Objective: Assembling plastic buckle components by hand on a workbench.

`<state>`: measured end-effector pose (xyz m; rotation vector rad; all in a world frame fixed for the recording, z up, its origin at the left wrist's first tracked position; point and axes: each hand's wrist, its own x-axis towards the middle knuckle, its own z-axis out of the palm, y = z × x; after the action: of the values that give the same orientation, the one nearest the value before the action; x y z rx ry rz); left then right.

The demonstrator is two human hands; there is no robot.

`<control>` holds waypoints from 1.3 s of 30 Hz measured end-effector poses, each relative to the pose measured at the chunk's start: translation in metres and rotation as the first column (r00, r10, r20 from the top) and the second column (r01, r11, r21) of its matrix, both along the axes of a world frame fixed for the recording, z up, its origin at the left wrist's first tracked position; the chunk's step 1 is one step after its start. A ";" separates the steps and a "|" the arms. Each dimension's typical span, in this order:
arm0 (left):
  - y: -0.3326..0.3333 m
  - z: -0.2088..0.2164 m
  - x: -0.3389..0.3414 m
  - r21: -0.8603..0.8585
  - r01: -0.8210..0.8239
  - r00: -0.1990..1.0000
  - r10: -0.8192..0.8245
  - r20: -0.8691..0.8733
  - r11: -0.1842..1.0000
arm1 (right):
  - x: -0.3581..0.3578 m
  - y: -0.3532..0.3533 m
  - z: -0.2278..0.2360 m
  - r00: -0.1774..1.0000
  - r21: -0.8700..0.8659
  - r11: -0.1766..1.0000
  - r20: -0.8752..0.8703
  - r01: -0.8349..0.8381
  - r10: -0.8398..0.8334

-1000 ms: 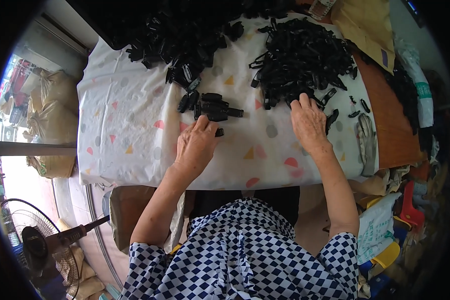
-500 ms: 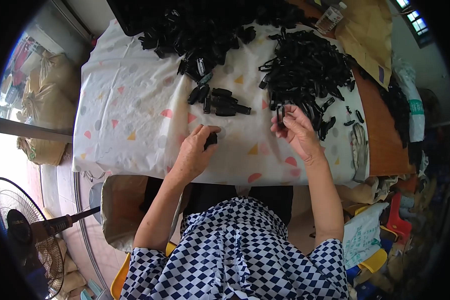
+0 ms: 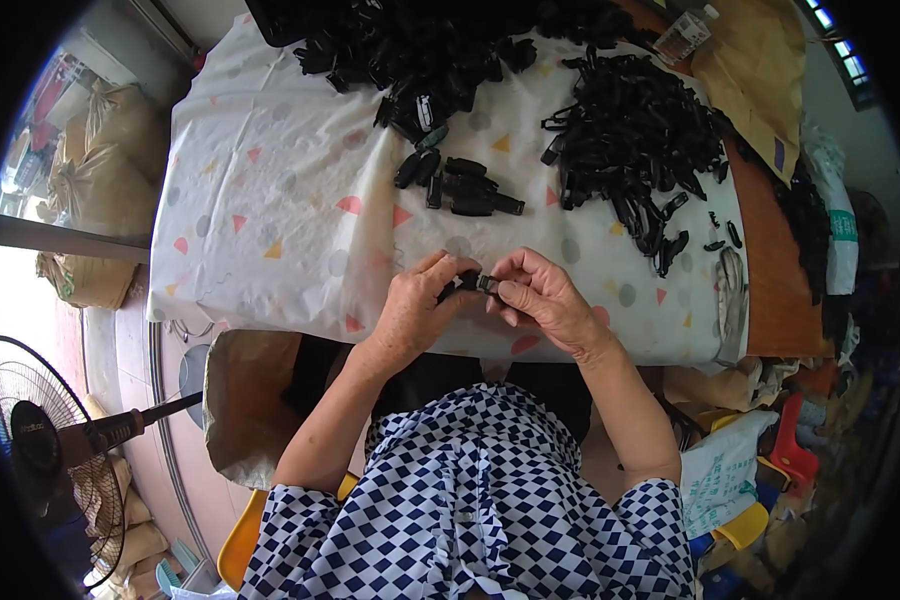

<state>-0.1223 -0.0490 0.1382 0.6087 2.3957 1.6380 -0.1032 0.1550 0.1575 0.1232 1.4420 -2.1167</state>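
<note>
My left hand and my right hand meet near the table's front edge, both pinching a small black plastic part between the fingertips. Just beyond them lies a small group of finished-looking black pieces on the white patterned tablecloth. A large heap of black parts fills the far middle of the table. A second heap of thin black clips spreads at the far right.
A plastic bottle and brown paper sit at the far right corner. A sack hangs open below the table's edge on my left. A floor fan stands at lower left. Bags and clutter crowd the right side.
Both hands came back from the table's middle toward the front edge and joined. My right hand left the clip heap with a piece, and both hands now hold a small part together.
</note>
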 end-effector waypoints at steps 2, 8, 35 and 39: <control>0.001 0.000 0.001 0.003 0.019 1.000 -0.019 -0.013 1.000 | -0.001 0.000 0.000 0.999 0.038 0.999 -0.032 -0.031 0.032; 0.003 0.007 0.004 -0.021 0.029 0.997 -0.031 -0.077 0.999 | 0.000 0.008 -0.001 0.999 0.005 0.999 0.039 -0.034 0.034; 0.021 0.018 0.002 -0.257 0.148 0.941 -0.216 -0.261 0.955 | 0.002 0.025 0.004 0.986 0.229 0.963 0.117 -0.141 0.117; 0.027 0.024 0.004 -0.303 0.197 0.938 -0.268 -0.217 0.933 | 0.004 0.036 -0.009 0.964 0.112 0.972 0.193 -0.206 0.182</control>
<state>-0.1187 -0.0225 0.1618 1.0605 2.5417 1.1604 -0.0994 0.1907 0.1488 0.2101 1.4224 -1.8048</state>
